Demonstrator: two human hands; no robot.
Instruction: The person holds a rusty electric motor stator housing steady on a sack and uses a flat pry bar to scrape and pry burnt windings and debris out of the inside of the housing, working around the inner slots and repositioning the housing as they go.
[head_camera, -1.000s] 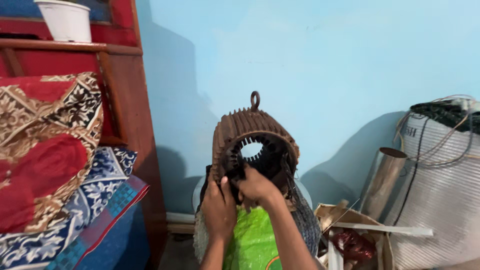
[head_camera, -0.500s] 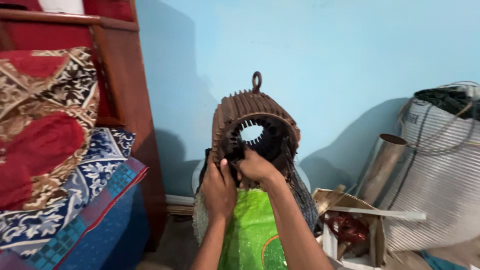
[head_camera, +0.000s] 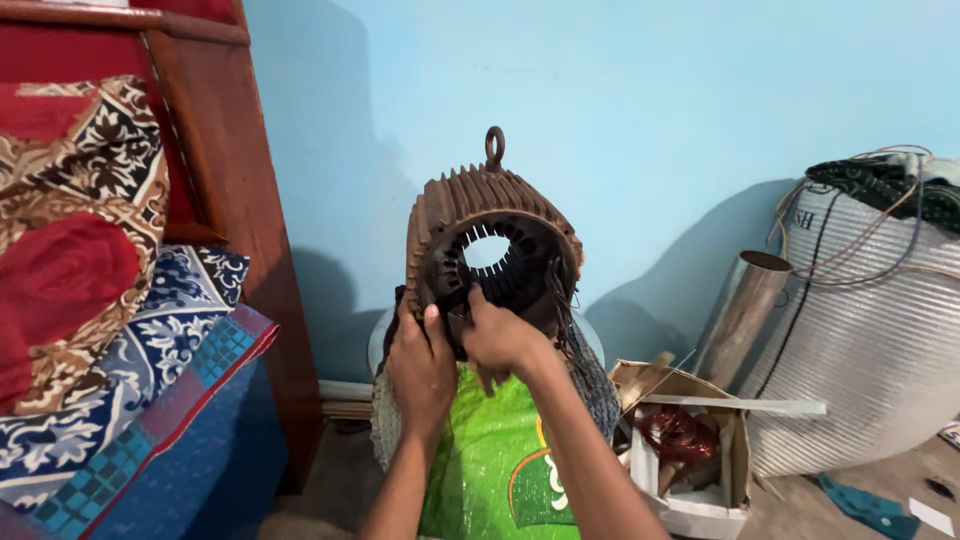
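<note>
Here, the rusty finned motor stator housing (head_camera: 492, 245) stands on a green sack (head_camera: 490, 470) by the blue wall. Left hand (head_camera: 420, 365) and right hand (head_camera: 500, 338) curl closed on its lower rim. Likely heavy, rigid iron; grip rim or lifting eye (head_camera: 494, 146).

Both forearms are reaching up from six o'clock, side by side. The left hand (head_camera: 420, 365) is curling its grip closed, thumb raised toward twelve. The right hand (head_camera: 503, 338) is clenching just beside it at three o'clock, knuckles outward.
</note>
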